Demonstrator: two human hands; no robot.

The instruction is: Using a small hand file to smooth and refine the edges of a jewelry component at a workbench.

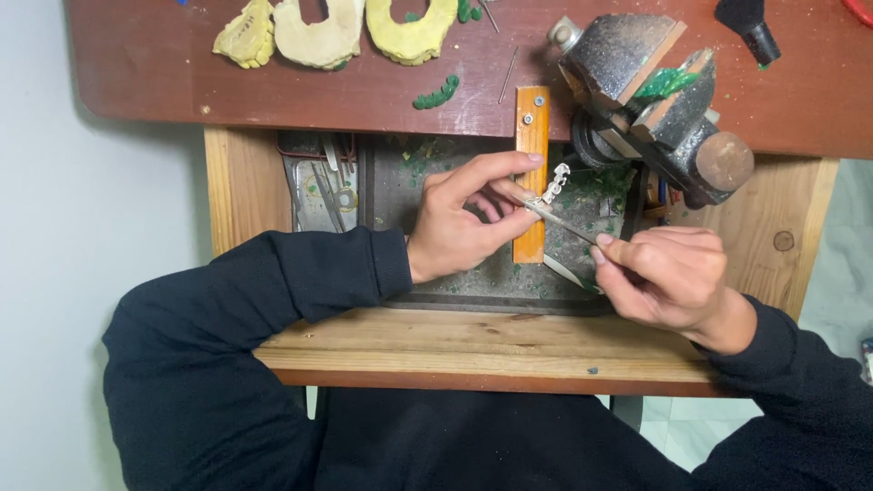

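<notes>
My left hand (pixel 468 218) pinches a small white row of teeth-like beads (pixel 553 185) against an orange wooden peg (pixel 531 173) that juts from the bench. My right hand (pixel 668 273) grips a thin metal file (pixel 564 223), its tip laid against that white piece. Both hands work over an open drawer tray (pixel 473 293) dusted with green shavings.
A grey bench vise (pixel 650 100) holding a green wax piece stands at the right. Three yellowish dental casts (pixel 332 32) lie along the far edge of the red-brown benchtop (pixel 145 73). A green wax strip (pixel 436 93) and thin metal pins lie nearby; tools rest in the drawer's left compartment (pixel 318 186).
</notes>
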